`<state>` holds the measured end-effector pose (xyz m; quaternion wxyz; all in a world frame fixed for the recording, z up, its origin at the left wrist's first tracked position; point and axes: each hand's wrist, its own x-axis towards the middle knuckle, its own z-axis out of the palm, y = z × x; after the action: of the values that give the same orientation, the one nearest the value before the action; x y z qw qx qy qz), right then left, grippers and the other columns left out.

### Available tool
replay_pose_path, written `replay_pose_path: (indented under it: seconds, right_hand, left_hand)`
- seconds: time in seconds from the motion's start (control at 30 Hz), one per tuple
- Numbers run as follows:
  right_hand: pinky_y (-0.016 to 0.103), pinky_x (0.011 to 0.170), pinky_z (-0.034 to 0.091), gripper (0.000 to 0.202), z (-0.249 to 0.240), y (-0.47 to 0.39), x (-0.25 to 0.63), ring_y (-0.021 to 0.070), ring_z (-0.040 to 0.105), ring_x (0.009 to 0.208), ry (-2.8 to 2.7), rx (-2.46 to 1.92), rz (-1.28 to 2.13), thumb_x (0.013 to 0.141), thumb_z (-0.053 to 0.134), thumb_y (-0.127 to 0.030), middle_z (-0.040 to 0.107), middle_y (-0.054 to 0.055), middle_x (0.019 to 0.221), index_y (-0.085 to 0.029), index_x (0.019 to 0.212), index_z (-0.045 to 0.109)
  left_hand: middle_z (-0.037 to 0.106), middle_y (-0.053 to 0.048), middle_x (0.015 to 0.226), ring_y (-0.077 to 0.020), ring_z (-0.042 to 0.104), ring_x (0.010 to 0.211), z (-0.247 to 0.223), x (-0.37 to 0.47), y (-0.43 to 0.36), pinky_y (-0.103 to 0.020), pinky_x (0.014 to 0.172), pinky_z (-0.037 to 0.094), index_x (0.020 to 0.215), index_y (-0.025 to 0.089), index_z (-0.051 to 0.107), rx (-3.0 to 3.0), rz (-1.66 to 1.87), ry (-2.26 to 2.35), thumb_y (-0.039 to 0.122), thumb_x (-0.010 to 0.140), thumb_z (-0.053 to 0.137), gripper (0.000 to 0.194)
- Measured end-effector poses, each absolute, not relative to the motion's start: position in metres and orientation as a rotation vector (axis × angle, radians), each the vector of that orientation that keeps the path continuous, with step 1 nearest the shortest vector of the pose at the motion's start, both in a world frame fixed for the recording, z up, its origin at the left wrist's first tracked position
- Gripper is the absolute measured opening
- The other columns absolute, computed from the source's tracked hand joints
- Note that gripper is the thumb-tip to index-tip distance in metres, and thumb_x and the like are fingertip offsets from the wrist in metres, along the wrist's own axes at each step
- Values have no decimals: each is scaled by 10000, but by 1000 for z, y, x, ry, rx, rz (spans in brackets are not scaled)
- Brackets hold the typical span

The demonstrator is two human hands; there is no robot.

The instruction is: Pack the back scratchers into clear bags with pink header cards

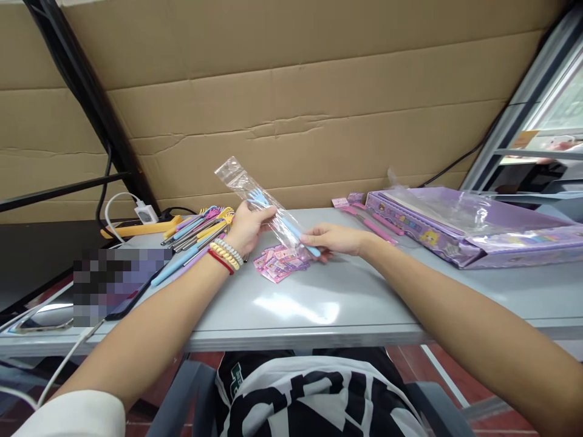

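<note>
With thumb and fingers of the left hand (pixel 246 229), pinches a clear plastic bag (pixel 279 205) along its upper half, some fingertips hidden behind; with thumb and fingers of the right hand (pixel 336 239), pinches the handle end of a light-blue back scratcher (pixel 290 227), directly or through the plastic: cannot tell. Holds both on a slant above the desk (pixel 378 291), claw head up to the left and showing through the bag, handle down to the right. Wears pale bracelets (pixel 228 252) and a red band (pixel 221 262) on the left wrist. Nearest, at the lap, wears black-and-white patterned clothing (pixel 314 400), between grey armrests (pixel 186 391). Beside the left forearm, has a dark-edged device (pixel 153 266), partly blurred out. Just below the bag, has a loose pile of pink printed cards (pixel 279 264). Beyond the left wrist, has a heap of back scratchers (pixel 195 235) in blue, yellow and purple; beyond the right hand, has pink sticks (pixel 371 224) with small cards at one end, near an open purple box (pixel 423 233). Farther back, at left, has a white plug adapter (pixel 146 213); behind everything, faces creased brown cardboard (pixel 310 91).
</note>
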<state>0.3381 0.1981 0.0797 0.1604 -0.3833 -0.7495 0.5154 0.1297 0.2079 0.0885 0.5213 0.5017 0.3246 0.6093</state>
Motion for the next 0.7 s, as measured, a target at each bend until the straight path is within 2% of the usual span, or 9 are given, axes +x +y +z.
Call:
replay_pose_path:
  seconds: [0.1,0.2,0.27,0.37,0.47,0.57,0.7]
  right_hand:
    - [204,444,353,413,75,204,341,71,488,475,-2066,-1003,1480,647,770,-429,580,-22,591,-136,869,582]
    - [223,468,370,447,70,208,341,85,488,496,-2027,-996,1410,624,771,-360,583,-25,609,-133,958,582]
    - [238,484,372,401,68,209,340,92,477,501,-2064,-1019,1260,659,725,-371,572,-24,605,-131,952,594]
    - [255,534,366,309,68,209,341,107,472,530,-2176,-1064,821,732,635,-377,546,-25,582,-139,928,639]
    - [262,583,374,267,70,208,345,125,513,584,-2248,-1094,509,760,595,-366,590,-3,627,-152,903,668]
    - [257,613,405,266,73,205,347,134,553,630,-2312,-1070,513,746,609,-353,643,13,701,-163,924,663]
    - [256,631,431,190,77,200,344,138,582,648,-2345,-1056,527,752,579,-318,678,28,731,-167,837,657]
  left_hand:
    - [615,23,711,-103,589,591,86,118,223,-250,564,494,818,171,493,1091,1572,789,103,585,774,371]
    - [618,26,711,-102,600,610,85,111,229,-245,577,505,810,167,494,1053,1600,760,83,593,760,353]
    - [621,31,706,-101,605,625,86,111,227,-241,586,515,809,166,504,1052,1613,727,101,592,770,349]
    - [626,34,695,-103,601,622,87,114,223,-252,586,531,808,165,527,1066,1584,682,158,587,793,346]
    - [619,30,668,-107,592,615,87,116,220,-266,580,541,778,153,547,1071,1543,676,178,586,796,316]
    - [622,18,677,-106,592,632,85,116,221,-253,585,533,768,141,567,1068,1554,694,181,602,788,279]
    - [644,-10,736,-122,603,660,82,115,222,-259,591,525,792,134,582,1097,1492,690,199,603,790,288]
